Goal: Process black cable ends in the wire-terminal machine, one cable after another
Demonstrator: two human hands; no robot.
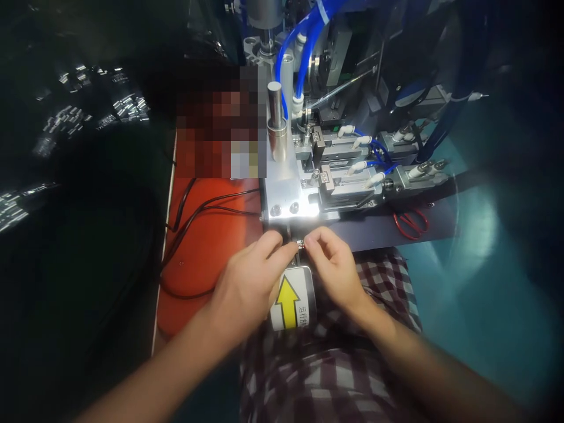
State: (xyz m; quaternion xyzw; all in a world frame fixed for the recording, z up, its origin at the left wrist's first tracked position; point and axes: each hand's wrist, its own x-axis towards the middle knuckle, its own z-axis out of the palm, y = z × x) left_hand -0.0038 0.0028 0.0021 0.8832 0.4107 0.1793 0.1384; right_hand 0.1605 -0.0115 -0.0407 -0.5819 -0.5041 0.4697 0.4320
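A tiny shiny piece (300,244) sits between my fingertips, too small to name. My left hand (253,276) is closed in a pinch at its left side. From the right, my right hand (332,264) pinches it with thumb and forefinger. Both hands are just in front of a metal block (286,197) belonging to a machine. Below them is a white label with a yellow arrow (288,299), partly covered by my left hand.
Pneumatic slides (348,188) with white fittings and blue hoses (308,53) stand behind the block. An orange-red surface (198,247) with black cables (207,205) lies on the left. A red cord (410,224) rests on the dark plate (370,232) at right.
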